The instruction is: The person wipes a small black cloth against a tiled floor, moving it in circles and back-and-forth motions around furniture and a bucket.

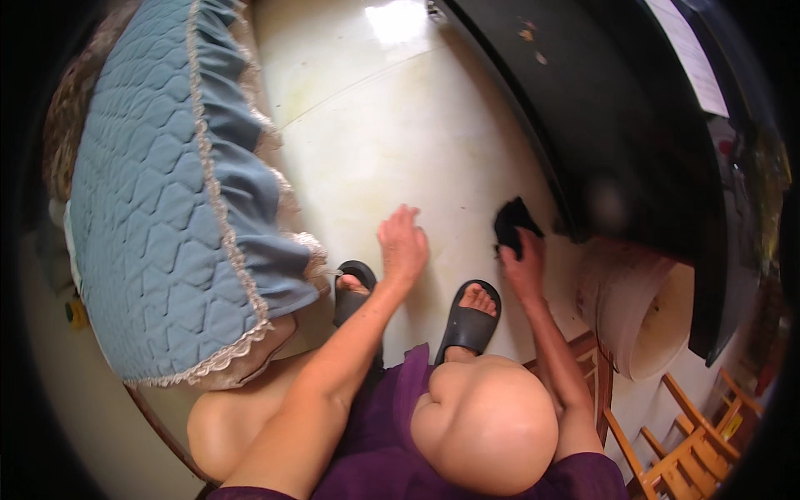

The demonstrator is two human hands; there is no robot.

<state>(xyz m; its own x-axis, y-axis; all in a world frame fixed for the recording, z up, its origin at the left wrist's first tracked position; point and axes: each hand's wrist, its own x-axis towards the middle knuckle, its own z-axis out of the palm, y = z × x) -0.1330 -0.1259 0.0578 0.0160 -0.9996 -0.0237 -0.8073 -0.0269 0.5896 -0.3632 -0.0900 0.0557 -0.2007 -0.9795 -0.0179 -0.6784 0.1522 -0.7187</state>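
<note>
Grasping a black cloth [513, 220] — right hand [525, 265], fingers clenched around it; left hand [403, 243] (above the pale floor [350, 167]) — fingers loosely extended, released.

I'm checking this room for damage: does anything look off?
Yes: small brownish patches break up the dark surface of the black furniture near the picture's top; whether chips or stuck bits, I can't tell. Nothing odd stands out in the black cloth that the right hand holds.

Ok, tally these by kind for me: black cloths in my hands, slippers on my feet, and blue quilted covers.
Black cloth, in the right hand: 1
Dark slippers: 2
Blue quilted cover: 1
Total: 4
</note>
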